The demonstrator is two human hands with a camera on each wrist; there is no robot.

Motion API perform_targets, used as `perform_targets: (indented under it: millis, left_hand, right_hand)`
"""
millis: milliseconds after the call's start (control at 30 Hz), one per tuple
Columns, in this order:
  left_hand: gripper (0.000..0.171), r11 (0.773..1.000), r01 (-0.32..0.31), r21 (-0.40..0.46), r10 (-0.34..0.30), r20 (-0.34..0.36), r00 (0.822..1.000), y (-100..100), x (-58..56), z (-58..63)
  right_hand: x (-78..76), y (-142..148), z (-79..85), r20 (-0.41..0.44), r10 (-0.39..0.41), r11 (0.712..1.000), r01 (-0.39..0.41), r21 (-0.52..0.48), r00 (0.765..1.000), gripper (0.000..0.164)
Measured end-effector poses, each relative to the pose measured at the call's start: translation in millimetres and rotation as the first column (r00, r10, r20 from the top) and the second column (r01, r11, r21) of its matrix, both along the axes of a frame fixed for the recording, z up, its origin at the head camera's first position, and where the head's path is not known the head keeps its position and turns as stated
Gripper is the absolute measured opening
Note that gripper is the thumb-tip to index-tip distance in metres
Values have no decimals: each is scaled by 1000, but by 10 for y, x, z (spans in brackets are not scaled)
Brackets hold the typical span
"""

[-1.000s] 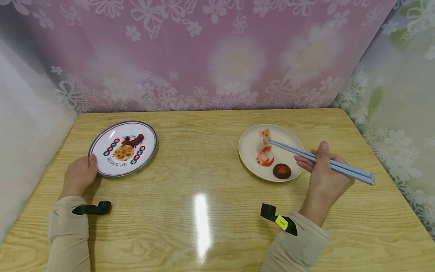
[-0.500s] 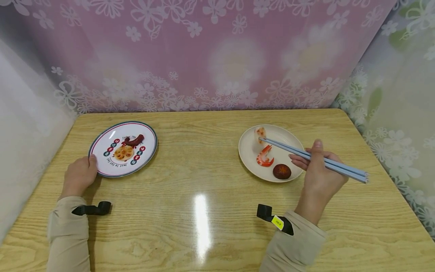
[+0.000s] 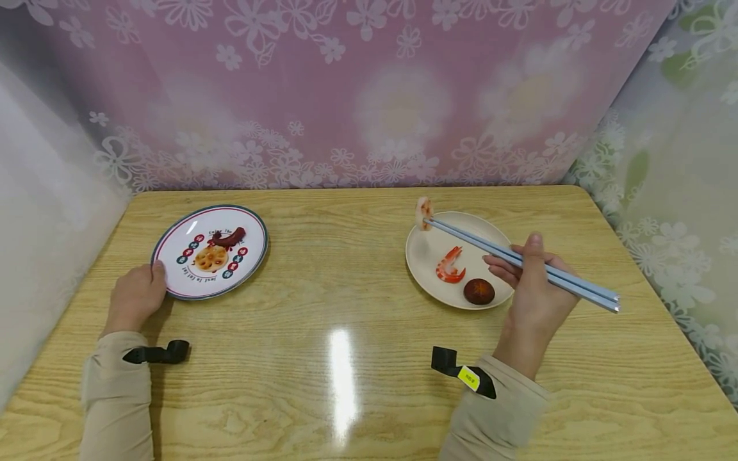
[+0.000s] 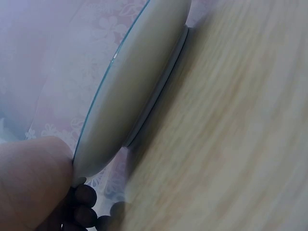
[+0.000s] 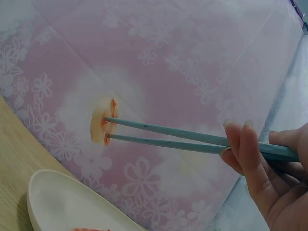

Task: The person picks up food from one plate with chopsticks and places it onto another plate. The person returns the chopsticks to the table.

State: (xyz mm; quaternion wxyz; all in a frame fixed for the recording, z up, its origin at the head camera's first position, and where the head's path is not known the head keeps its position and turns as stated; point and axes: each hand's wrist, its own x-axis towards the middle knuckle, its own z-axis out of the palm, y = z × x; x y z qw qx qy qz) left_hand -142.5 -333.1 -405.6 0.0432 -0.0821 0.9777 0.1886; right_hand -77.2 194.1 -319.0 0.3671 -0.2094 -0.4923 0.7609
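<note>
My right hand (image 3: pixel 533 298) holds a pair of blue chopsticks (image 3: pixel 507 255). Their tips carry a lotus root slice (image 3: pixel 424 213), which in the right wrist view (image 5: pixel 100 122) hangs above the cream plate (image 5: pixel 45 190). On that plate lie a shrimp (image 3: pixel 450 266) and a brown mushroom cap (image 3: pixel 479 291). At the left, my left hand (image 3: pixel 137 296) pinches the rim of a white plate (image 3: pixel 187 234) with a blue edge, thumb on top and fingers beneath. A browned lotus root slice (image 3: pixel 211 258) and a dark red sausage-like piece (image 3: pixel 230 237) lie on it.
Both plates stand on a wood-grain table (image 3: pixel 323 269). A pink floral curtain (image 3: pixel 323 96) hangs behind its far edge, with pale cloth at both sides. Black camera mounts (image 3: pixel 157 354) sit on both sleeves.
The lotus root slice in the chopsticks has risen and moved left, from over the cream plate's middle to its far left rim. My right hand has shifted left with it; my left hand stays put.
</note>
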Motion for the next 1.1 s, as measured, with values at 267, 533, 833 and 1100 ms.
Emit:
perform_targets:
  millis: [267, 533, 833, 1100]
  left_hand:
    - [59, 1000, -4, 3, 4, 15, 1000, -2, -15, 4]
    - [60, 1000, -6, 0, 6, 26, 1000, -4, -27, 8]
    - [60, 1000, -4, -2, 4, 27, 1000, -19, -19, -9]
    - [61, 1000, -4, -1, 4, 28, 1000, -4, -14, 9]
  right_hand:
    - [-32, -79, 10, -16, 17, 1000, -17, 3, 1000, 40]
    - [-90, -185, -27, -34, 55, 998, -54, 28, 998, 39]
    - [-194, -271, -164, -15, 132, 990, -132, -44, 991, 43]
    - [-263, -322, -239, -46, 176, 980, -179, -82, 983, 33]
